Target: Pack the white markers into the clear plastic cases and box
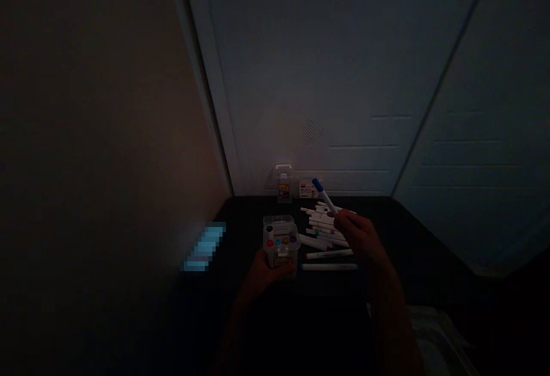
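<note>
My left hand (265,273) is wrapped round the lower front of a clear plastic box (294,245) with its lid tipped back. Several markers (277,241) stand in the box, their red, blue, orange, purple and dark ends showing at the top. In my right hand (358,235) is a white marker (329,199) with a blue cap, raised at a slant above the table. Below and left of that hand lies a loose pile of white markers (322,221). Two single markers (330,267) lie crosswise in front of the pile.
Against the wall at the back of the dark table (244,210) stand another clear box (283,187) with a handle and a small white labelled package (307,189). A blurred-out bright patch (204,247) is at the left. The scene is dim.
</note>
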`<state>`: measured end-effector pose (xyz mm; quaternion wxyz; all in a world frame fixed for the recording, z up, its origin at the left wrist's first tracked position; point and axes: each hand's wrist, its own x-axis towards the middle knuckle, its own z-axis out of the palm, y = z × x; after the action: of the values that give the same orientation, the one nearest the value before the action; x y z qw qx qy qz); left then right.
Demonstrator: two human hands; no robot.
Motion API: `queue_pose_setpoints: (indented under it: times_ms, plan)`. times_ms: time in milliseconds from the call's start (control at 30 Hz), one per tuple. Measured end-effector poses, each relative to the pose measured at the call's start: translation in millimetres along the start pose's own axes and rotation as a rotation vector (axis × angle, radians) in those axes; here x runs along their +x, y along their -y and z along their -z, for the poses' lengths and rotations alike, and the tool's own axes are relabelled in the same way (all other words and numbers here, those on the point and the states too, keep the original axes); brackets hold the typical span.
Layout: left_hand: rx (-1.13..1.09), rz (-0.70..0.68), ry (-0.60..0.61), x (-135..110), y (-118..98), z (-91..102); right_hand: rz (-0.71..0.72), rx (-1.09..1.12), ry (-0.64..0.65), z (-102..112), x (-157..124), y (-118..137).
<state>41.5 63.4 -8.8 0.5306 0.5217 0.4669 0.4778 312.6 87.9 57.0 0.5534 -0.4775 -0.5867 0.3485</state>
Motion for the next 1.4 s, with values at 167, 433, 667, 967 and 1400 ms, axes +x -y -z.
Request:
queue_pose_setpoints:
  times_ms: [167,433,667,967,1400]
  plan:
    - [-0.003,0.016,0.014,-1,-2,-0.3,-0.048,0.396,-0.058,-18,7,-1]
    - [0.025,0.016,-0.033,2,9,2.7,-0.124,0.682,-0.051,-28,9,-3]
    - [0.009,0.027,-0.028,0,4,0.9,-0.135,0.579,-0.054,-28,8,-2]
    - [0.0,0.006,0.001,1,5,0.7,-0.054,0.366,-0.027,-34,3,12]
    - [-0.022,-0.004,0.018,-1,-1,-1.4,0.021,0.156,-0.142,-31,5,20]
